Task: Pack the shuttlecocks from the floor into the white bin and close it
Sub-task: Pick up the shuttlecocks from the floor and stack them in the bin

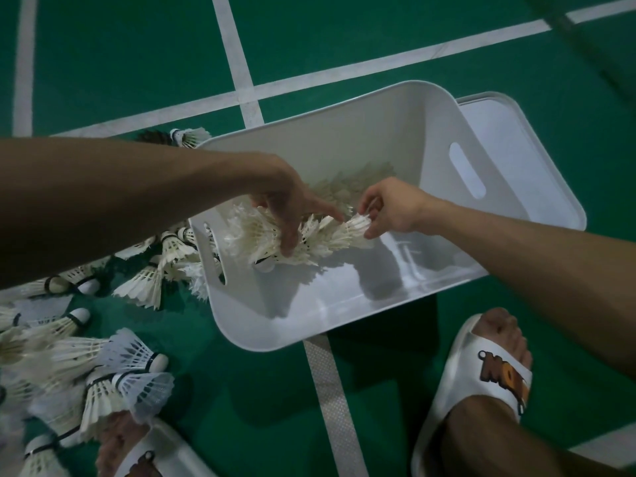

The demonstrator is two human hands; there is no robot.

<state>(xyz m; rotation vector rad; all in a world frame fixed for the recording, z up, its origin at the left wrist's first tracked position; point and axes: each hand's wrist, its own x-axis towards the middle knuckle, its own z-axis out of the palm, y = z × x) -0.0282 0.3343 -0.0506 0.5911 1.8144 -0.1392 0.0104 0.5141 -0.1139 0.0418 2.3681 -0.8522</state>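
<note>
- Nearest, on the green floor (261, 390): two feet in white slides (481, 383) stand either side of a white court line; loose shuttlecocks (103, 366) lie heaped at the near-left, touching the left foot.
- Risk: a shift of the left foot would crush the feathers against it. Cause: the heap crowds the sandal.
- More loose shuttlecocks lie against the left outer wall of the white bin (292, 325), by its handle slot.
- Inside the bin, a nested row of shuttlecocks (309, 239) is held over the bare bottom, near the left wall. A further pile rests at the far inner wall.
- Left hand (292, 208): forearm reaches in from the left, palm down, fingers clamped over the middle of the row.
- Right hand (389, 211): reaches in from the right, fingers pinched on the row's right end.
- Risk: the row could buckle or separate between the two grips and scatter. Cause: nested pieces are held only by friction.
- Farthest: the lid (537, 160) lies flat behind the bin's right wall. The bin is still open; packing appears early, with many pieces left.
</note>
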